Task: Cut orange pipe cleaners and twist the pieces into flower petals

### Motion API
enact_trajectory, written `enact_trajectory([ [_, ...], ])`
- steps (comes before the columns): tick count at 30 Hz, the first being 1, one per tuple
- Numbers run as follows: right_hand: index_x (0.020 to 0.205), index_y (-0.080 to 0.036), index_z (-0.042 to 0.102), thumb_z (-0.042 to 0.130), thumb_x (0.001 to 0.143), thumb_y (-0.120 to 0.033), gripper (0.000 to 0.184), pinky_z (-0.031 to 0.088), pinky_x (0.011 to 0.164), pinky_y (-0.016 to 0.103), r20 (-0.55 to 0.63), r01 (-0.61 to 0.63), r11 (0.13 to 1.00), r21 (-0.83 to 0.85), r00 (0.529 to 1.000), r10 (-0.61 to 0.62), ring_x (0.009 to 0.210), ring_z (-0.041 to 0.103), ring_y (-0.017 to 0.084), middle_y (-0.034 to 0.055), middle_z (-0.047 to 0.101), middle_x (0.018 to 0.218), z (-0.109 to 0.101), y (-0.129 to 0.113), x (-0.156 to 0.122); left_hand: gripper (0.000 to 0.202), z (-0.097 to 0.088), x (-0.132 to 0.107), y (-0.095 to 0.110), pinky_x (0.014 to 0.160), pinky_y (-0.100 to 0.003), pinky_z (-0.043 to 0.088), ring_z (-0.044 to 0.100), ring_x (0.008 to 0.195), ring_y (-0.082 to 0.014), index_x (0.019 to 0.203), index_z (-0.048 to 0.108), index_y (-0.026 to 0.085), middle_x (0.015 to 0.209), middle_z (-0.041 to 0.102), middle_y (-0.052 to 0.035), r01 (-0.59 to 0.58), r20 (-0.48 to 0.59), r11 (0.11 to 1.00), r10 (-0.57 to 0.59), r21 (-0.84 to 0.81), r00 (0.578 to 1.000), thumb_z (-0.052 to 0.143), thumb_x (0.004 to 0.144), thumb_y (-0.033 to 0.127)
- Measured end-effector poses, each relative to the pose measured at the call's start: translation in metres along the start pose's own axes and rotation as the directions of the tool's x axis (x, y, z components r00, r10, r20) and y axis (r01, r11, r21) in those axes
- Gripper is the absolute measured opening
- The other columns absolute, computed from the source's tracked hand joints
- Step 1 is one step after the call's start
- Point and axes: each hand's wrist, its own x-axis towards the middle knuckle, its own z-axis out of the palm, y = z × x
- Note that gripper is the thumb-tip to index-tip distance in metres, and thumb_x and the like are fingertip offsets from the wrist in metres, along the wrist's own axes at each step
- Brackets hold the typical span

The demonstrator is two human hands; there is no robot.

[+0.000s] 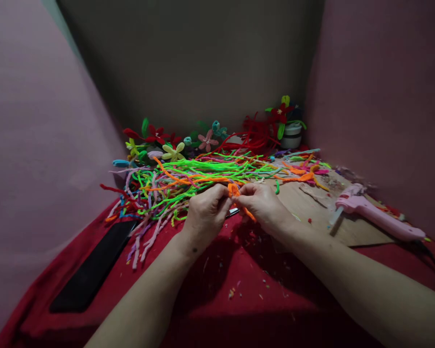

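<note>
Between my two hands is a bent orange pipe cleaner (pixel 234 190), folded into a small loop with a tail hanging down to the right. My left hand (pixel 207 209) pinches it from the left side with thumb and forefinger. From the right, my right hand (pixel 261 207) grips the same piece, its fingers closed around the lower part. Just beyond the hands lies a heap of loose pipe cleaners (pixel 203 166), mostly bright green, with orange, pink and purple ones mixed in. A shiny metal thing, partly hidden, lies below the hands.
A pink glue gun (pixel 379 212) rests on a cardboard sheet (pixel 362 234) at right, its cord trailing off. On the left lies a flat black object (pixel 94 268). Pipe-cleaner flowers (pixel 173 152) and a small pot (pixel 292 136) stand at the back. Scraps dot the red cloth (pixel 239 304).
</note>
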Motion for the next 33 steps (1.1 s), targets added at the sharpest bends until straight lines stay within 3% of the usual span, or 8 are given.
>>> enact_trajectory([
  [3, 0.053, -0.015, 0.050, 0.059, 0.056, -0.017, 0.009, 0.029, 0.034, 0.019, 0.060, -0.063, 0.988, 0.140, 0.997, 0.055, 0.034, 0.040, 0.006, -0.0043, 0.048, 0.042, -0.001, -0.002, 0.000, 0.014, 0.004, -0.001, -0.001, 0.046, -0.016, 0.032, 0.039, 0.046, -0.0045, 0.062, 0.052, 0.016, 0.050, 0.046, 0.0064, 0.106, 0.094, 0.992, -0.100, -0.064, 0.990, 0.059, 0.073, 0.020],
  [7, 0.054, -0.014, 0.053, 0.057, 0.056, -0.013, 0.004, 0.031, 0.034, 0.019, 0.148, -0.094, 0.960, 0.265, 0.987, 0.056, 0.034, 0.042, 0.007, -0.0021, 0.052, 0.043, -0.002, -0.004, 0.000, 0.017, 0.003, 0.001, -0.002, 0.043, -0.016, 0.032, 0.040, 0.044, -0.0049, 0.058, 0.052, 0.016, 0.048, 0.047, 0.0059, 0.330, 0.244, 0.912, -0.272, -0.242, 0.931, 0.059, 0.071, 0.023],
  [12, 0.051, -0.015, 0.052, 0.056, 0.057, -0.013, 0.007, 0.029, 0.031, 0.019, 0.125, -0.102, 0.979, 0.178, 0.989, 0.080, 0.031, 0.041, 0.007, -0.0024, 0.051, 0.039, -0.002, -0.001, 0.002, 0.021, -0.010, 0.011, 0.001, 0.036, -0.018, 0.035, 0.043, 0.037, -0.0075, 0.060, 0.049, 0.016, 0.045, 0.050, 0.0051, 0.511, 0.218, 0.722, -0.466, -0.466, 0.858, 0.061, 0.069, 0.031],
  [16, 0.051, -0.015, 0.052, 0.055, 0.057, -0.013, 0.008, 0.033, 0.033, 0.020, 0.152, -0.109, 0.981, 0.161, 0.985, 0.085, 0.032, 0.044, 0.008, -0.0024, 0.053, 0.041, 0.000, -0.001, 0.000, 0.020, -0.012, 0.013, 0.003, 0.037, -0.020, 0.037, 0.044, 0.037, -0.0081, 0.062, 0.048, 0.017, 0.048, 0.052, 0.0043, 0.487, 0.182, 0.678, -0.472, -0.550, 0.863, 0.061, 0.070, 0.029],
  [23, 0.049, -0.016, 0.050, 0.054, 0.056, -0.009, 0.011, 0.033, 0.032, 0.020, 0.111, -0.154, 0.983, 0.099, 0.983, 0.143, 0.032, 0.046, 0.009, -0.0017, 0.054, 0.040, 0.002, -0.008, -0.004, 0.016, -0.005, 0.005, -0.002, 0.044, -0.018, 0.033, 0.041, 0.043, -0.0064, 0.062, 0.052, 0.018, 0.047, 0.047, 0.0057, 0.278, 0.035, 0.942, -0.277, -0.189, 0.960, 0.058, 0.072, 0.029],
  [27, 0.047, -0.016, 0.048, 0.057, 0.058, -0.012, 0.015, 0.030, 0.029, 0.019, 0.081, -0.123, 0.992, 0.030, 0.989, 0.121, 0.029, 0.044, 0.008, -0.0019, 0.051, 0.037, 0.001, -0.009, -0.005, 0.016, -0.004, 0.003, 0.001, 0.047, -0.017, 0.031, 0.039, 0.046, -0.0056, 0.060, 0.051, 0.017, 0.049, 0.045, 0.0057, 0.110, 0.061, 0.992, -0.107, -0.060, 0.992, 0.058, 0.072, 0.024],
  [30, 0.049, -0.016, 0.048, 0.061, 0.060, -0.018, 0.017, 0.034, 0.030, 0.019, 0.150, -0.152, 0.982, 0.114, 0.980, 0.134, 0.030, 0.045, 0.008, -0.0015, 0.053, 0.040, -0.001, -0.006, -0.004, 0.019, -0.004, 0.003, 0.000, 0.046, -0.017, 0.031, 0.039, 0.046, -0.0058, 0.057, 0.050, 0.016, 0.047, 0.044, 0.0055, 0.195, 0.135, 0.971, -0.177, -0.140, 0.975, 0.057, 0.072, 0.023],
  [33, 0.055, -0.015, 0.050, 0.064, 0.058, -0.016, 0.015, 0.043, 0.034, 0.021, 0.239, -0.239, 0.938, 0.250, 0.954, 0.179, 0.036, 0.050, 0.010, -0.0001, 0.057, 0.047, -0.002, -0.002, -0.001, 0.021, -0.006, 0.007, -0.002, 0.043, -0.017, 0.031, 0.042, 0.044, -0.0065, 0.056, 0.049, 0.016, 0.046, 0.046, 0.0051, 0.423, 0.299, 0.857, -0.337, -0.295, 0.893, 0.060, 0.070, 0.026],
])
